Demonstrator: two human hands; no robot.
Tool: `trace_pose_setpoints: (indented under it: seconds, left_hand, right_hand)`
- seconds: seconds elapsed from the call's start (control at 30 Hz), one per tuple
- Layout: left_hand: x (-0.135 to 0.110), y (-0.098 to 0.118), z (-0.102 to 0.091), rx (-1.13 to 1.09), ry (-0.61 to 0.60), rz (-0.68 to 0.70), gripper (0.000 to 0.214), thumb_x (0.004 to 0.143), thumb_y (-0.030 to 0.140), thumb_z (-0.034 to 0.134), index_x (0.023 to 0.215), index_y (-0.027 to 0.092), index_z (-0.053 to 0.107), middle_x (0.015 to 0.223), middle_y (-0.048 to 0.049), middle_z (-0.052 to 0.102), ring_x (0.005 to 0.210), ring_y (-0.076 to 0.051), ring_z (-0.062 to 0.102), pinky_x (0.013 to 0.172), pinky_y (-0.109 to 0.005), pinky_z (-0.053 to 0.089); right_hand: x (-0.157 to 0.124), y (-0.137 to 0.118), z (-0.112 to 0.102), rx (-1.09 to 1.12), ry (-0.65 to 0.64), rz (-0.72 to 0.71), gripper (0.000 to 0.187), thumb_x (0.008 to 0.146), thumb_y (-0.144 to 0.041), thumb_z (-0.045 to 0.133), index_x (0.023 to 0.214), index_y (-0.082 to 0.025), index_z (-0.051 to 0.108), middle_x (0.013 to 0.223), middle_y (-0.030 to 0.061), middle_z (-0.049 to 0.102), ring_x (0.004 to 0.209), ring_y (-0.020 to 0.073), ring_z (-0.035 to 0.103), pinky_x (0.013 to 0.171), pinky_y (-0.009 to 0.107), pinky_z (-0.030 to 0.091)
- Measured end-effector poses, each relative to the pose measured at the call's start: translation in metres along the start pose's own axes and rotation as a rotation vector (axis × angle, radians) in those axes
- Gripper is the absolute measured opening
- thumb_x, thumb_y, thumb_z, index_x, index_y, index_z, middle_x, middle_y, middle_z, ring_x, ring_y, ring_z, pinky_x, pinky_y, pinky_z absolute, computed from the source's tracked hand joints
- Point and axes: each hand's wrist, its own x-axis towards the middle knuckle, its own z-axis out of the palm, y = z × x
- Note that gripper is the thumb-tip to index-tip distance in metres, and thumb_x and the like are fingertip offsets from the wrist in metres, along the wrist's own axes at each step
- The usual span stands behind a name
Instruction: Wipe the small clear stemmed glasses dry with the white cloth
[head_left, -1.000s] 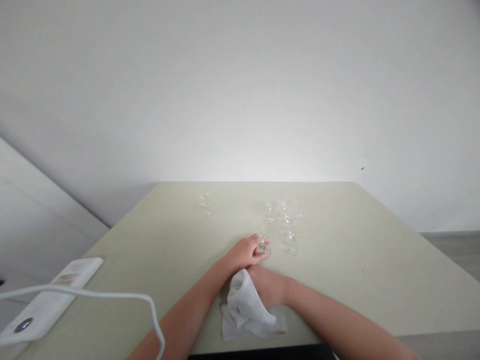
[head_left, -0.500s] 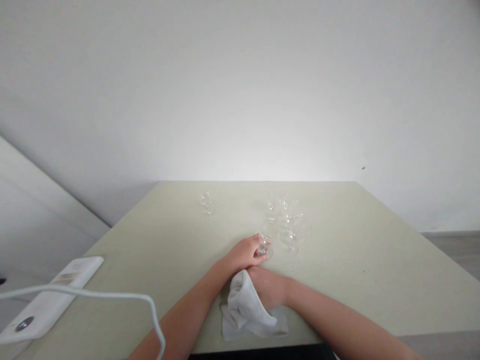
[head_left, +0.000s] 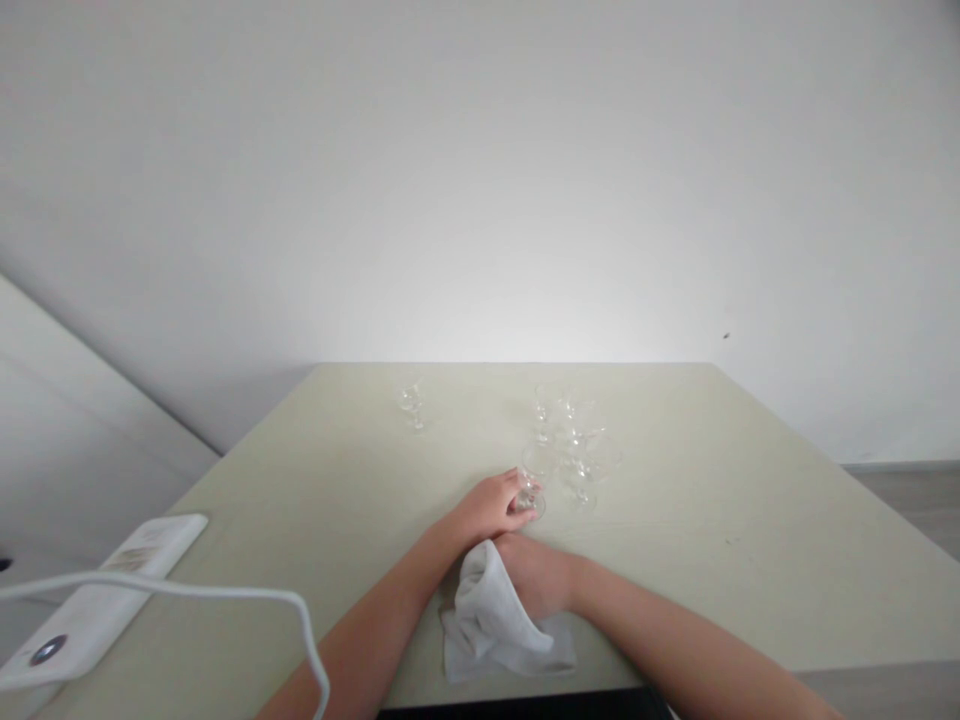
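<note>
Curling round a glass (head_left: 531,498) near the middle of the counter (head_left: 675,520), the left hand (head_left: 489,503) is nearly closed on it, while the right hand (head_left: 538,575), just nearer, is bunched on a cloth (head_left: 491,600), with other glasses (head_left: 575,440) clustered just beyond and a lone glass (head_left: 410,399) off left.

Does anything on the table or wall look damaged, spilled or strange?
No spill shows. A dark speck interrupts the plain wall beyond the far right corner of the table, which bears a fainter mark. The glasses are too faint to check for cracks.
</note>
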Motion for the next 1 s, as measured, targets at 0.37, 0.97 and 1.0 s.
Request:
trace_pose_setpoints:
  seconds: [0.37, 0.97, 1.0]
  left_hand:
    - [0.0002, 0.0004, -0.0005, 0.018, 0.001, 0.006, 0.04, 0.076, 0.031, 0.067, 0.114, 0.02, 0.062, 0.084, -0.0005, 0.059, 0.065, -0.012, 0.052, 0.069, -0.023, 0.045]
    - [-0.0002, 0.0018, -0.0024, 0.038, -0.015, 0.022, 0.039, 0.077, 0.031, 0.067, 0.114, 0.02, 0.061, 0.084, -0.0008, 0.06, 0.07, -0.014, 0.057, 0.075, -0.025, 0.047]
    - [-0.0003, 0.0018, -0.0024, 0.037, -0.015, 0.023, 0.039, 0.077, 0.031, 0.067, 0.114, 0.019, 0.061, 0.085, -0.0011, 0.06, 0.071, -0.014, 0.058, 0.075, -0.025, 0.047]
  right_hand:
    - [-0.0004, -0.0008, -0.0004, -0.027, -0.008, -0.007, 0.009, 0.079, -0.023, 0.063, 0.074, -0.015, 0.064, 0.07, 0.0036, 0.064, 0.067, 0.0136, 0.056, 0.064, 0.022, 0.044]
    - [-0.0012, -0.0019, -0.0014, 0.076, 0.031, 0.016, 0.006, 0.074, -0.018, 0.063, 0.073, -0.017, 0.058, 0.072, 0.0009, 0.059, 0.063, 0.0122, 0.051, 0.062, 0.022, 0.042]
    - [-0.0012, -0.0021, -0.0017, 0.073, 0.032, 0.011, 0.005, 0.074, -0.018, 0.063, 0.073, -0.017, 0.058, 0.072, 0.0011, 0.059, 0.063, 0.0122, 0.051, 0.062, 0.022, 0.042]
